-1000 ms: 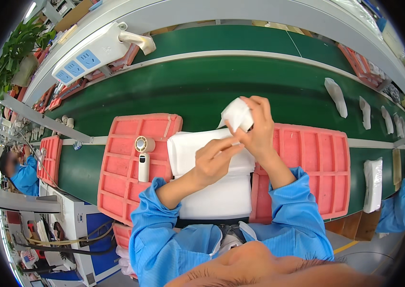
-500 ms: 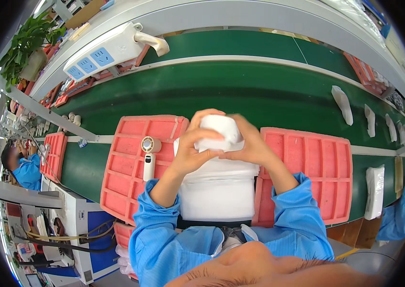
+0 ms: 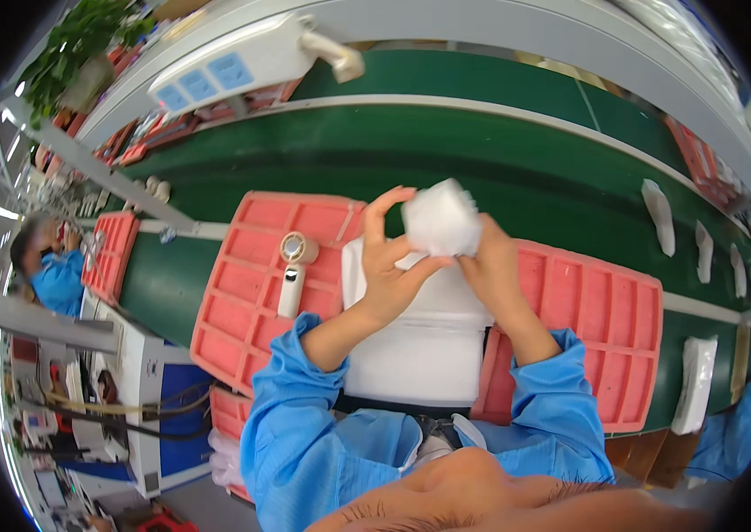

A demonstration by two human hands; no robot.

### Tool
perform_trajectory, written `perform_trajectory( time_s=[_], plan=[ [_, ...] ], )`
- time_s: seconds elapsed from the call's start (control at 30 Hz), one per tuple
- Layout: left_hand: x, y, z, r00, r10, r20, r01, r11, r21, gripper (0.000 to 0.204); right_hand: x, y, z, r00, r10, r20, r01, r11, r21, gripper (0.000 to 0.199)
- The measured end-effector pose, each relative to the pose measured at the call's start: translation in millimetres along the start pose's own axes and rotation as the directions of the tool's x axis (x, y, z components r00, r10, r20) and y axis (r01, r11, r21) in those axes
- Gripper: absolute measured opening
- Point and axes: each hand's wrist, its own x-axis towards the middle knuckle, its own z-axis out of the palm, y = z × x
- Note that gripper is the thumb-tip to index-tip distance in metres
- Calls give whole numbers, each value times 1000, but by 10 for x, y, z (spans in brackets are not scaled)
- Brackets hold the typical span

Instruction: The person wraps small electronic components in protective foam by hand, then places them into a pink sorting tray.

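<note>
Above a stack of white, soft-looking packing sheets or pouches [image 3: 411, 365], I hold a white wrapped bundle [image 3: 442, 219] in both hands. Its wrap is blurred, and what lies inside is hidden. My right hand [image 3: 492, 270] grips its lower right side, fingers partly hidden behind it. With my left hand [image 3: 391, 266] I pinch a lower left flap between thumb and a finger, the index finger raised along the left edge. On the pink compartment tray [image 3: 238, 306] to the left lies a small white handheld fan [image 3: 291, 288] with a round head.
Another pink tray [image 3: 593, 324] lies on the right. Beyond runs a green conveyor belt [image 3: 535, 177] with several white wrapped pieces [image 3: 657, 217] at its right. A white power strip [image 3: 234, 71] hangs on the overhead beam. One co-worker [image 3: 56, 275] is far left, another [image 3: 730, 434] far right.
The bundle has turned and moved slightly right and up, its outline now more angular. My left fingers have spread from around it, while my right hand has come lower on its side. The whole view has shifted.
</note>
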Motion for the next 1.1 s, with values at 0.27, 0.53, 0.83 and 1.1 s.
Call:
perform_trajectory(
  time_s=[0.27, 0.53, 0.83, 1.1],
  plan=[
    [245, -342, -527, 864, -504, 19, 503, 864, 22, 23, 154, 79, -287, 650, 277, 707, -746, 406, 527, 43],
    [-170, -589, -1368, 714, -699, 19, 284, 314, 906, 81, 7, 1626, -211, 844, 496, -204, -524, 683, -509, 53],
    [-122, -440, -1219, 725, -655, 213, 559, 741, 372, 92, 190, 752, -200, 937, 315, 150, -348, 828, 439, 79],
    [113, 109, -319, 952, -30, 305, 26, 1000, 18, 93, 108, -448, -440, 957, -28, 289, -126, 855, 502, 99]
  ],
)
